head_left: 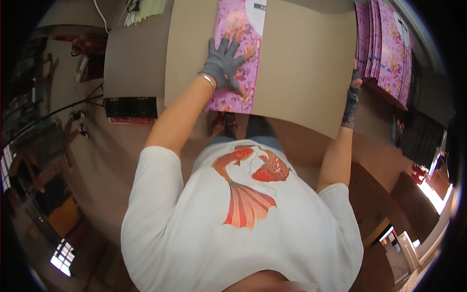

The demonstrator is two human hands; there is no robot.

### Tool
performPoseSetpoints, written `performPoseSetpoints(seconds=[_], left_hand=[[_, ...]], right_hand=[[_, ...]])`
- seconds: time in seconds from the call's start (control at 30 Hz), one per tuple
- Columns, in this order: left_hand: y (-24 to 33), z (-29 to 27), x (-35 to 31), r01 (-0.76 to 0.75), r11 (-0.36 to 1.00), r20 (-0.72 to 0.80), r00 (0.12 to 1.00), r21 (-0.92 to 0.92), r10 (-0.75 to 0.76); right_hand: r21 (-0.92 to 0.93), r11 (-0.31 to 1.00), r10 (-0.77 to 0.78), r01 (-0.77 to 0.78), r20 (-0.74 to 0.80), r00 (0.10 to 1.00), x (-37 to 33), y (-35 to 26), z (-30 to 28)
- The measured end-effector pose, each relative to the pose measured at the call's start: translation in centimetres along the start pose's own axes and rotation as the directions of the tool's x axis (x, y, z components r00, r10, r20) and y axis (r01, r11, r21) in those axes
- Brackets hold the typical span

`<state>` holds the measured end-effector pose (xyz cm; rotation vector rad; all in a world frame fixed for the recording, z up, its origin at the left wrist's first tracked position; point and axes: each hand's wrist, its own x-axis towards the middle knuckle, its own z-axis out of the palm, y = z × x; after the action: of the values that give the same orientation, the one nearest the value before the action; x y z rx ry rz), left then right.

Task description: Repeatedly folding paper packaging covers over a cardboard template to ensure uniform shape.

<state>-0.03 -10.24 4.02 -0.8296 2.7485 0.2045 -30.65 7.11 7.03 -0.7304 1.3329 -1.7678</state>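
A long folded piece of pink floral cloth (245,73) with a pale round-edged label lies across a large beige sheet (301,63). My left hand (224,63), in a grey fingerless glove, presses flat on the cloth with its fingers spread. At the sheet's right edge is my right hand (351,100), also gloved. Its fingers look curled at that edge, partly hidden, and the sheet bows between the two hands.
To the right stands a stack of similar pink floral pieces (389,53). Left of the sheet are a grey tabletop (131,63), dark folded items (131,107) and pale strips (143,12) at the back. A brown wooden piece of furniture (365,204) is at my lower right.
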Motion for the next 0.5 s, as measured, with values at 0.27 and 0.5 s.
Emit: performPoseSetpoints(seconds=[0.27,0.5], left_hand=[[0.1,-0.3,-0.2,-0.005,0.998,0.040,0.999,0.069,0.002],[0.2,-0.3,-0.4,-0.004,0.998,0.083,0.997,0.060,-0.001]], right_hand=[[-0.326,0.926,-0.140,0.193,0.178,0.974,2.0,1.6,1.4],[-0.159,0.980,-0.085,0.122,0.221,0.972,0.2,1.5,4.6]])
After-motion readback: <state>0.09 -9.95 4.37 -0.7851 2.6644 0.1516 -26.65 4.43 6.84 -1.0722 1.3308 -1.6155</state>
